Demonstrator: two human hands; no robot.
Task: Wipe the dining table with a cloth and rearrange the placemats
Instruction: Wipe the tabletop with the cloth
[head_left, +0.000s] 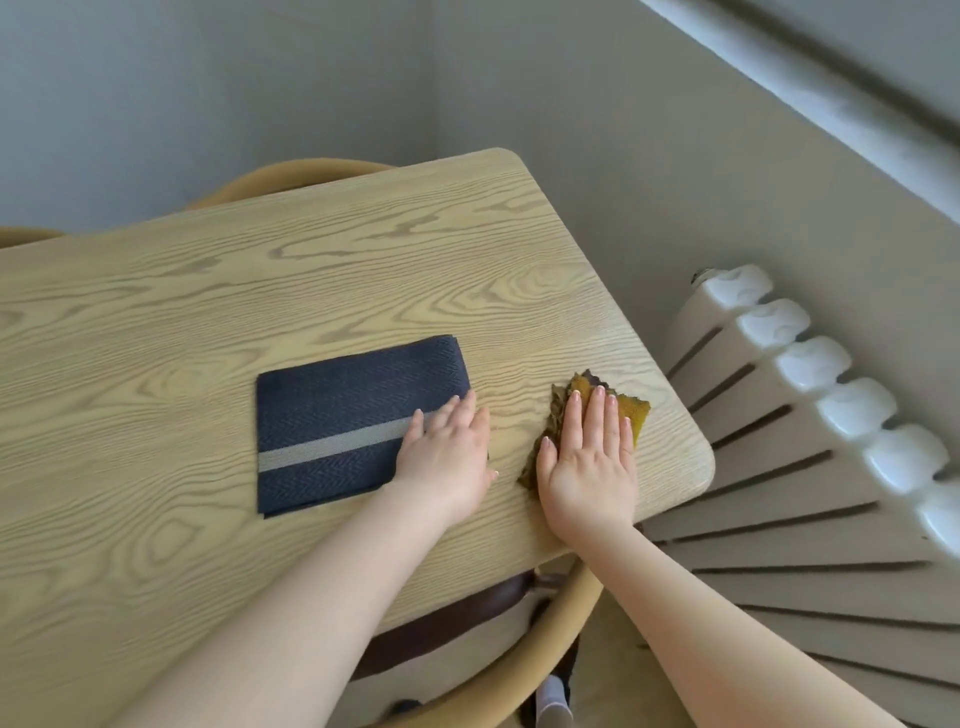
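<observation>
No readable text, label, brand, number or sign shows on anything in view.

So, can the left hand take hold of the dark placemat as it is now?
Probably yes. The left hand already rests flat on the right edge of the placemat, and nothing lies on it. The right hand is apart, pressing the cloth.

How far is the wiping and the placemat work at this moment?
Nothing shows as finished: no wet streaks tell which parts are wiped. In hand: the right hand presses the yellow cloth flat near the table corner, while the left hand rests on the folded navy placemat. Left: further wiping, unfolding and placing the placemat.
</observation>
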